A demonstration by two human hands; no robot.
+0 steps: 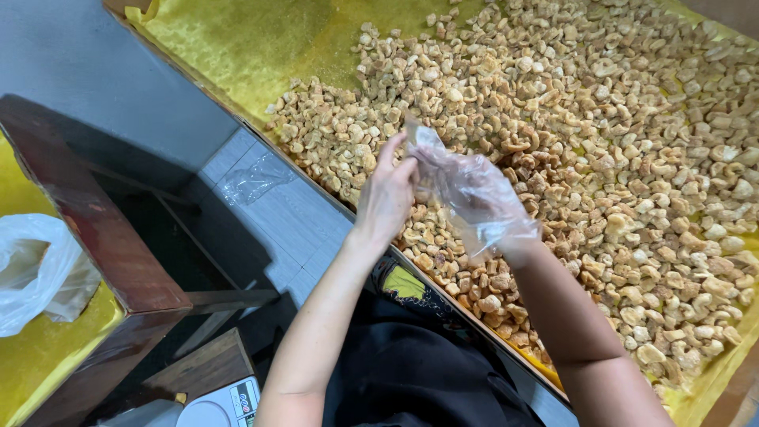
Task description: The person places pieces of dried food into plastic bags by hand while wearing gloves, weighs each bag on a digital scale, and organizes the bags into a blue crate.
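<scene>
My right hand (478, 202) is inside a thin clear plastic glove (492, 212) and hovers over a large heap of tan cashew nuts (617, 150). My bare left hand (387, 194) pinches the glove's fingertip end just above the nuts near the table's edge. The nuts lie spread on a yellow cloth (253, 39) that covers a big table.
A crumpled clear plastic wrapper (253, 180) lies on the tiled floor to the left. A second table with a dark wooden frame (103, 237) holds a white plastic bag (35, 269). A small white digital scale (225, 405) sits low at the bottom.
</scene>
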